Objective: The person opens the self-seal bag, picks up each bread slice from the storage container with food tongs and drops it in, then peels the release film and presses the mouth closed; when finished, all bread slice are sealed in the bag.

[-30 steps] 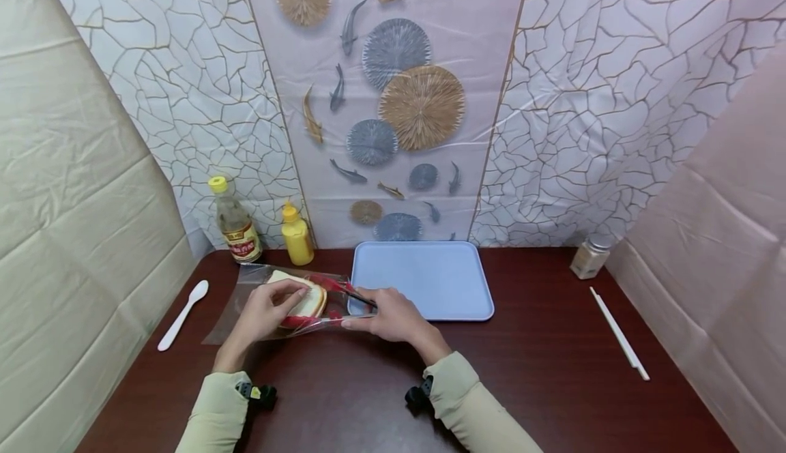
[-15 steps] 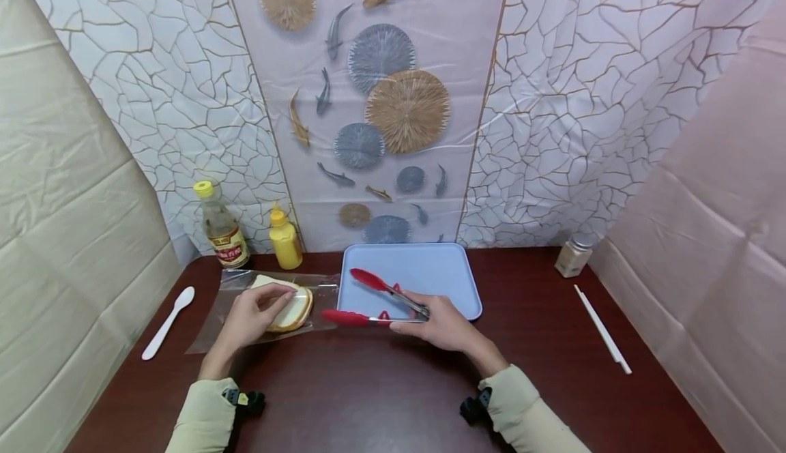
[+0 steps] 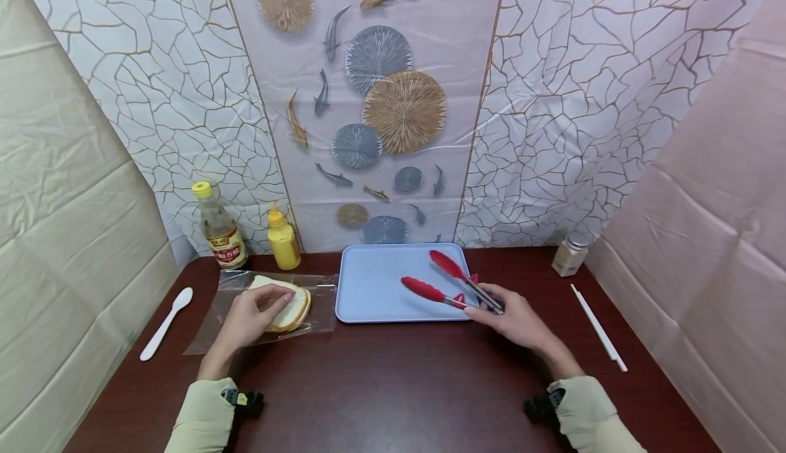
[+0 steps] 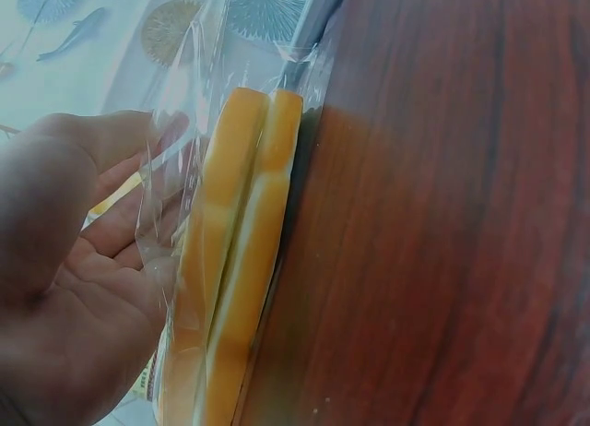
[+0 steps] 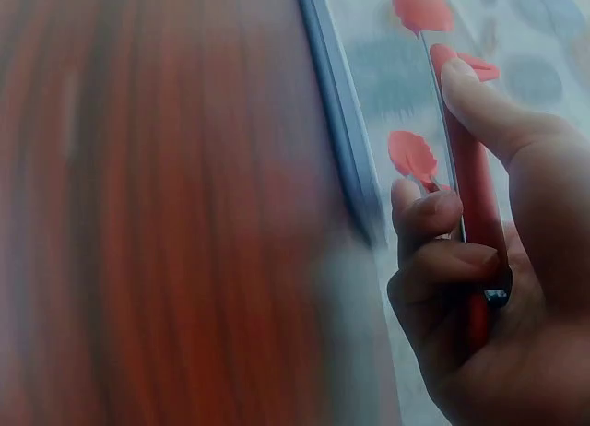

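Two bread slices [image 3: 291, 308] lie inside a clear plastic bag [image 3: 321, 297] on the dark wooden table [image 3: 393, 385], left of a light blue tray [image 3: 374, 289]. My left hand [image 3: 265, 305] rests flat on the bag over the bread; the left wrist view shows its fingers [image 4: 120, 223] fairly straight against the plastic [image 4: 171, 159] beside the stacked slices [image 4: 240, 251]. My right hand [image 3: 494, 308] grips red-tipped metal tongs [image 3: 448, 279], whose tips stand apart over the tray's right part and hold nothing. The right wrist view shows fingers curled round the tongs [image 5: 461, 177] near the tray rim [image 5: 336, 140].
A yellow-capped bottle [image 3: 220, 229] and a yellow squeeze bottle [image 3: 282, 240] stand at the back left. A white spoon [image 3: 166, 323] lies at the left edge. A small jar [image 3: 568, 254] and a thin white stick [image 3: 598, 327] are on the right. Draped walls close three sides.
My right hand drew the tongs out of the bag and carried them right, over the tray. The bread stayed in the bag under my left hand.
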Tool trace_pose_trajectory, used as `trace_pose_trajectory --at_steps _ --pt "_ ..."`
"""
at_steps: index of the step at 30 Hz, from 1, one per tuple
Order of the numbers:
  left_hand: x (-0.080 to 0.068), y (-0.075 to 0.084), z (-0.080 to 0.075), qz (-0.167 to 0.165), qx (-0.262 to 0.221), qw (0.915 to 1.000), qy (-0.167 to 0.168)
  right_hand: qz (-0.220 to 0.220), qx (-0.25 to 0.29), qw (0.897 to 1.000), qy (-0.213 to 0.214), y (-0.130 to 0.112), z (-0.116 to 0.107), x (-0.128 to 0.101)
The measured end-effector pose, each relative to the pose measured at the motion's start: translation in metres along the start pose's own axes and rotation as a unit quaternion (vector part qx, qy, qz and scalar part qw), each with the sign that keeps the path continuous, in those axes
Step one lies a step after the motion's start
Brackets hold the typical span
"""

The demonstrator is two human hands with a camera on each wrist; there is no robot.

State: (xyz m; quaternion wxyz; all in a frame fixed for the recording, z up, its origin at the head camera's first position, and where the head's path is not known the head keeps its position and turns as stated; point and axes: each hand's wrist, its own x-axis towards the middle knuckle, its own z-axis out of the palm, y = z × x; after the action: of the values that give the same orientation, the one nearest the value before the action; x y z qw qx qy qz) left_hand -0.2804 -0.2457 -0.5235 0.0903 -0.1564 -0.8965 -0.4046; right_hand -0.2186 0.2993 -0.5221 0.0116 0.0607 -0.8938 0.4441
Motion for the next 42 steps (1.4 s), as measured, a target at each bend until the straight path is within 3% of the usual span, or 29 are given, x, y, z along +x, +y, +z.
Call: trace_pose_trajectory --at_steps 9,18,24,31,35,39,42 --pt "-0.002 -0.001 -0.001 -0.001 0.005 1.0000 0.002 0.046 -0.042 0.997 0.050 0.026 -0.042 -0.007" --pt "-0.001 0.000 0.000 0.008 0.015 0.9998 0.008 0.070 -0.054 0.992 0.095 0.044 -0.060 -0.012" --pt "-0.002 0.000 -0.001 0.008 0.021 0.9997 0.008 0.093 -0.054 0.990 0.088 0.054 -0.062 -0.012" --pt "-0.003 -0.002 -0.001 0.004 0.028 0.9996 0.008 0.128 -0.045 0.988 0.069 0.049 -0.069 -0.018" --pt "-0.002 -0.002 -0.002 0.006 0.029 0.9995 0.010 0.155 -0.106 0.981 0.048 0.038 -0.077 -0.021" --pt "-0.001 -0.001 -0.002 0.006 0.035 0.9993 0.013 0.153 -0.189 0.969 0.043 0.030 -0.077 -0.022" --pt "-0.002 0.001 -0.002 0.008 0.039 0.9991 0.012 0.155 -0.213 0.963 0.047 0.030 -0.072 -0.022"
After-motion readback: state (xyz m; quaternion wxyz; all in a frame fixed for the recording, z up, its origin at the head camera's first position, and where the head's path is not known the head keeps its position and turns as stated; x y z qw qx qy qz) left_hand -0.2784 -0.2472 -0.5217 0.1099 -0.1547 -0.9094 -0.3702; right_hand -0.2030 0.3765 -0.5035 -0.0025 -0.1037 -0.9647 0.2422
